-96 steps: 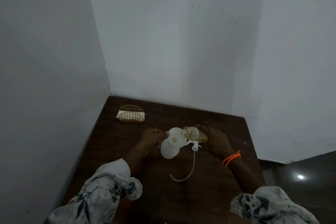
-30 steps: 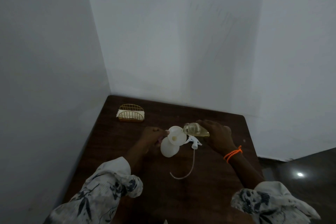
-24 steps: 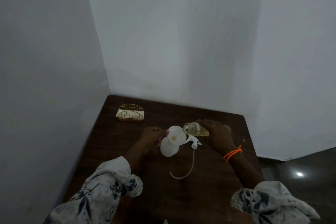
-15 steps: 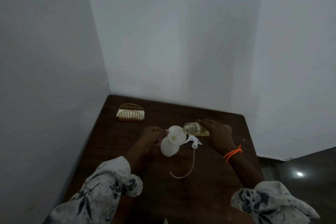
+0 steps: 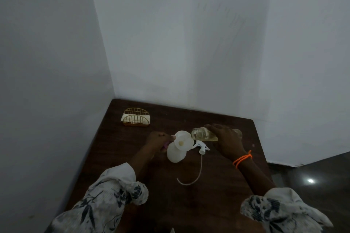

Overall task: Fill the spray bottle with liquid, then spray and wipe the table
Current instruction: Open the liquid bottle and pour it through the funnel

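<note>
While our right hand (image 5: 226, 143) keeps the clear glass bottle of pale yellow liquid (image 5: 203, 134) tipped nearly level, the change over the last second is slight: the bottle sits a touch flatter than it did, its mouth at the rim of the white plastic funnel (image 5: 183, 140), and we judge the pour to be running toward its end, with little liquid left in the glass. That would put the filling step close to done, with spraying and wiping not yet begun. Our right hand is wrapped closed around the glass bottle's body. Our left hand (image 5: 158, 141) is curled at the far side of the round white plastic spray bottle (image 5: 176, 154), fingers at its neck just under the funnel; whether it grips the neck or the funnel stem we cannot tell. The spray bottle stands between our hands, touching the left one. Below our right hand, on the dark wooden table (image 5: 217, 195), lies the white trigger sprayer head with its long dip tube (image 5: 201, 148), off the bottle.
</note>
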{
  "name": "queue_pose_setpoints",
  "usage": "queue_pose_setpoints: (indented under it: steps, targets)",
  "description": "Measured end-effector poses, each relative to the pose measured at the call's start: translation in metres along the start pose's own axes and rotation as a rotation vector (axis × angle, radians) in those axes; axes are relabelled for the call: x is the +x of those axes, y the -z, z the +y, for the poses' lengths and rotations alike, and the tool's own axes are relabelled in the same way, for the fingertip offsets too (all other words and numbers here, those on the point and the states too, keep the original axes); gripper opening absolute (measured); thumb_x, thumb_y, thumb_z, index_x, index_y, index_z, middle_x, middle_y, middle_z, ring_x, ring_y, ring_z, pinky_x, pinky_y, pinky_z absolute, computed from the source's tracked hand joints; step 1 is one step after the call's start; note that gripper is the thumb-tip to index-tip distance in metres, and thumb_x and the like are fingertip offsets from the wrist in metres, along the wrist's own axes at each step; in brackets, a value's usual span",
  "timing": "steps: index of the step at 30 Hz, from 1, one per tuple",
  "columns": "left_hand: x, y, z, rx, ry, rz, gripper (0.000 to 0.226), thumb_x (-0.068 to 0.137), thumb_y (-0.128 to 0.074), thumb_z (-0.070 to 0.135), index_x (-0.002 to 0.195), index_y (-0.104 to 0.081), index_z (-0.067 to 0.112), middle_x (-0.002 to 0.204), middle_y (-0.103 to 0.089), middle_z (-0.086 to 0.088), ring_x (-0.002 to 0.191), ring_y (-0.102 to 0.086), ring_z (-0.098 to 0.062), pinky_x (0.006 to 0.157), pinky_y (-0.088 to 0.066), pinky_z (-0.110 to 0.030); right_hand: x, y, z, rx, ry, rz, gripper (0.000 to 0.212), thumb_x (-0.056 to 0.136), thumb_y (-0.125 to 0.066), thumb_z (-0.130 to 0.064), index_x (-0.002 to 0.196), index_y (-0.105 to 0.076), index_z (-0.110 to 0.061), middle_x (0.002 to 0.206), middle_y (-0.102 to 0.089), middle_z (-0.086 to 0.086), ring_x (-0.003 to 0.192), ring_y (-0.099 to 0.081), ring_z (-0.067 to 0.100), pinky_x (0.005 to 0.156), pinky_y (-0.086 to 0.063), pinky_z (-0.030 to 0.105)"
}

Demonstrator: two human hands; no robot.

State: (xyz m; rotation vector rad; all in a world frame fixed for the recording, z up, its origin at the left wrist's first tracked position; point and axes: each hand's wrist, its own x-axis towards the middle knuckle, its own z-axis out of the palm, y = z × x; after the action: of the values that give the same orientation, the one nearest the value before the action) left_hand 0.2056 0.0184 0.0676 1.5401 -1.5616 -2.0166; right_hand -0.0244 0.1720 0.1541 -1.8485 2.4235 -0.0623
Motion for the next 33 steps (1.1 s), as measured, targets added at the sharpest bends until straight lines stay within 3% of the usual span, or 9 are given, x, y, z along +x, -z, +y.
queue_pose_setpoints:
  steps: [16, 33]
  targets:
    - [-0.010, -0.001, 0.004, 0.008, 0.019, -0.004, 0.027, 0.092, -0.077, 0.025, 0.107, -0.073, 0.003, 0.093, -0.069, -0.014, 0.071, -0.060, -0.020, 0.058, -0.050, -0.027, -0.004, 0.003, -0.001, 0.013, 0.029, 0.003, 0.069, 0.078, -0.072, -0.013, 0.144, -0.055, -0.025, 0.134, -0.064, 0.000, 0.123, -0.060, 0.022, 0.097, -0.050, 0.036]
    - [-0.013, -0.001, 0.004, 0.011, 0.014, 0.002, 0.029, 0.092, -0.078, 0.025, 0.105, -0.073, 0.000, 0.081, -0.066, -0.012, 0.059, -0.056, -0.018, 0.055, -0.048, -0.027, -0.006, 0.004, 0.000, 0.011, 0.026, 0.030, 0.072, 0.073, -0.080, -0.014, 0.141, -0.058, -0.024, 0.130, -0.067, 0.001, 0.120, -0.063, 0.024, 0.097, -0.051, 0.036]
